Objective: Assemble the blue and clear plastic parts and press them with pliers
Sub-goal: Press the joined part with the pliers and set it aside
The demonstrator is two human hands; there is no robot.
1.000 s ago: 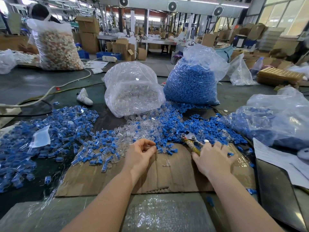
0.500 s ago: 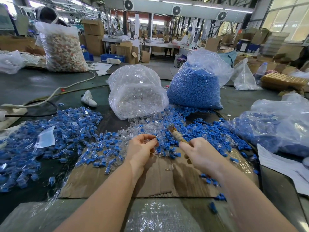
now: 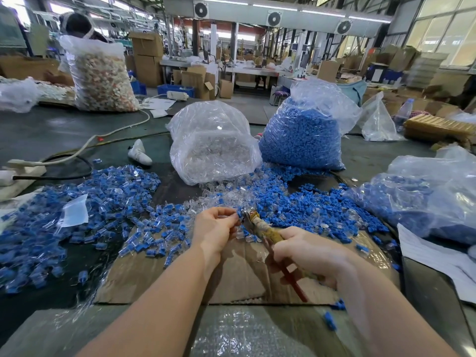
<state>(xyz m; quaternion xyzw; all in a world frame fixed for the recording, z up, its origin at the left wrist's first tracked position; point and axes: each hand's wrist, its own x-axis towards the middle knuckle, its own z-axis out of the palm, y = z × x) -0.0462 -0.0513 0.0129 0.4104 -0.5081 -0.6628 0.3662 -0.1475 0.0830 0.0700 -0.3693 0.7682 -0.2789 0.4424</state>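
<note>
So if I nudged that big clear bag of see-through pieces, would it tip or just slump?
The clear bag would probably slump, not tip: it sits wide and sagging on the table. Its thin film looks floppy and likely slippery. Its mouth seems open toward the spilled clear pieces, so more may trickle out.

No text, label or number can be read here. The white printed paper sheet (image 3: 435,256) at the right carries lines too blurred to make out.

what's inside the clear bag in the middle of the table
The clear bag holds a heap of small clear plastic parts, filling its lower half; some spill out at its base. Above them the bag looks empty. Anything buried inside the heap can't be seen.
</note>
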